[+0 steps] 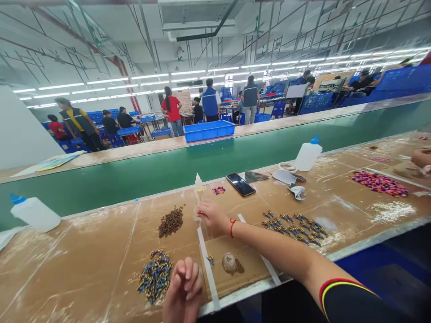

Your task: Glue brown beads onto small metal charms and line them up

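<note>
My right hand (212, 216), with a red cord at the wrist, reaches forward with its fingers pinched at a small clear object (196, 214). Just behind it stands a small dropper bottle (199, 183). A pile of small brown pieces (171, 221) lies left of that hand. Near the front edge my left hand (183, 289) is closed, thumb against fingers; what it holds is too small to make out. Beside it is a heap of blue and gold small parts (155, 276). Right of it sit a single blue and gold part (210, 260) and a clear domed cup (229, 263) in a brown smear.
More blue-gold parts (294, 228) lie under my right forearm's far side. A phone (240, 184), pink-purple pieces (380, 183) and white bottles (308, 155) are on the table. Another person's hand (420, 159) shows at right. A blue tray (209, 131) stands beyond the green belt (161, 172).
</note>
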A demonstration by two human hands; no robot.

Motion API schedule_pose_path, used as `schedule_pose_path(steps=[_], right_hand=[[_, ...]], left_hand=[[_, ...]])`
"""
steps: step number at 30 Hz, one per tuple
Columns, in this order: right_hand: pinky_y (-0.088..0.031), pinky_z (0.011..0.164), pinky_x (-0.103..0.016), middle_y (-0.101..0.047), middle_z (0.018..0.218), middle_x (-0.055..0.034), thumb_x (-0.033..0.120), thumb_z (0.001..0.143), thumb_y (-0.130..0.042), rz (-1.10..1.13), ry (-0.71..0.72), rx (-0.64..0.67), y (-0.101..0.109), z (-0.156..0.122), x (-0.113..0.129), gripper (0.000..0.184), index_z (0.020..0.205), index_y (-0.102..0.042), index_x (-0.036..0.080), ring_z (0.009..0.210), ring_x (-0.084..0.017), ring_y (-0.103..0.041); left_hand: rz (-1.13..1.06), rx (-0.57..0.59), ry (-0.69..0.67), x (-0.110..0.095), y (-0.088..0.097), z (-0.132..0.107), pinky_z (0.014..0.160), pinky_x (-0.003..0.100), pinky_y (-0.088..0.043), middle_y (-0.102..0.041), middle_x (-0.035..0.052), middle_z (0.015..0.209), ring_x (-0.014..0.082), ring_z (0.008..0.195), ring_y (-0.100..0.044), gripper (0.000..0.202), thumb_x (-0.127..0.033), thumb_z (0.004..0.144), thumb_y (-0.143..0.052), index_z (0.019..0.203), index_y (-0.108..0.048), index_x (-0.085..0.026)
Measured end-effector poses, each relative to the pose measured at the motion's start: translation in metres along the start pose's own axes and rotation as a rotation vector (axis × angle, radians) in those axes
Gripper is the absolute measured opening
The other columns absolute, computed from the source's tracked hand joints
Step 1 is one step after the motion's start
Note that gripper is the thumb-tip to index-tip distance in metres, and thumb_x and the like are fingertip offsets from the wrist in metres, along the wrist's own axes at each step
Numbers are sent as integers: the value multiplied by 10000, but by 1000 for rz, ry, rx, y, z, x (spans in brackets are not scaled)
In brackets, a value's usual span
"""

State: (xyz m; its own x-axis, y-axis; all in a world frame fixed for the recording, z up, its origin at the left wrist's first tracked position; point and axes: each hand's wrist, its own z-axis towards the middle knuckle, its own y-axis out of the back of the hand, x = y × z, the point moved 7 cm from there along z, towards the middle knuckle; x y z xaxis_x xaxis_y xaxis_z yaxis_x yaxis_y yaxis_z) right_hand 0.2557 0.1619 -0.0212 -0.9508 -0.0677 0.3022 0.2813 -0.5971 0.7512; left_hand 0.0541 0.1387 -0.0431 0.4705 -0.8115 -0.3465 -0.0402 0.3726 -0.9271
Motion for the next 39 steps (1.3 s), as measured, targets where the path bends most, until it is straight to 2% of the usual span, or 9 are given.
schedule_pose_path(steps=[8,12,14,17,21,26,31,34,39], right_hand=[[-596,887,-389,-651,1167,-76,372,1022,-625,-40,19,68,-15,5,-3,275,1191,-634,155,1001,-191,-660],[-599,876,-382,-651,1163,-75,372,1022,-625,-70,3,59,-13,7,-2,277,1193,-633,154,990,-188,-661],[-600,867,-376,-654,1152,-73,373,1023,-625,-55,8,36,-8,7,3,274,1186,-634,153,978,-184,-662],[-598,850,-361,-660,1114,-65,376,1025,-620,10,23,-33,6,6,13,259,1152,-642,152,946,-173,-661],[-573,808,-328,-659,944,-29,393,1041,-584,135,34,-154,37,3,22,260,986,-650,148,849,-147,-642],[-483,616,-284,-647,697,-37,467,1049,-508,261,1,-229,83,-8,29,419,781,-643,175,652,-157,-592],[-464,592,-258,-638,651,-23,513,1077,-401,335,-65,-179,121,-43,43,508,738,-594,188,599,-142,-588],[-425,591,-255,-586,642,-10,523,1087,-359,318,-77,-111,138,-67,55,518,734,-546,193,583,-133,-534],[-397,665,-294,-605,708,-32,514,1070,-416,228,19,3,141,-88,77,450,789,-568,197,667,-165,-520]], left_hand=[[4,-10,33,-3,-6,-7,542,135,-459,-576,2,770,55,622,-509,110,-232,835,-787,825,-693,-174],[0,-20,39,-4,-6,-7,558,142,-460,-575,2,777,57,633,-506,99,-221,836,-785,837,-700,-169],[-6,20,10,-4,-10,-6,554,131,-450,-560,-1,762,50,624,-495,94,-225,841,-783,835,-711,-164],[-5,73,-32,-2,-17,-5,528,101,-419,-523,-10,734,30,601,-466,98,-233,843,-788,827,-732,-154],[26,59,-69,-1,-22,-5,502,76,-378,-485,-18,734,19,589,-418,128,-257,815,-822,820,-746,-154],[115,13,-115,-4,-29,-8,472,74,-324,-410,-36,707,29,559,-301,183,-283,771,-855,783,-717,-163],[249,-52,-96,3,-36,-13,434,94,-256,-348,-41,681,62,555,-202,303,-362,704,-882,722,-647,-172],[303,-32,-69,12,-43,-15,422,119,-230,-360,-38,672,73,551,-190,276,-361,700,-878,737,-665,-189],[340,32,-7,27,-51,-17,421,135,-243,-391,-34,678,69,538,-208,205,-341,754,-843,777,-696,-201]])
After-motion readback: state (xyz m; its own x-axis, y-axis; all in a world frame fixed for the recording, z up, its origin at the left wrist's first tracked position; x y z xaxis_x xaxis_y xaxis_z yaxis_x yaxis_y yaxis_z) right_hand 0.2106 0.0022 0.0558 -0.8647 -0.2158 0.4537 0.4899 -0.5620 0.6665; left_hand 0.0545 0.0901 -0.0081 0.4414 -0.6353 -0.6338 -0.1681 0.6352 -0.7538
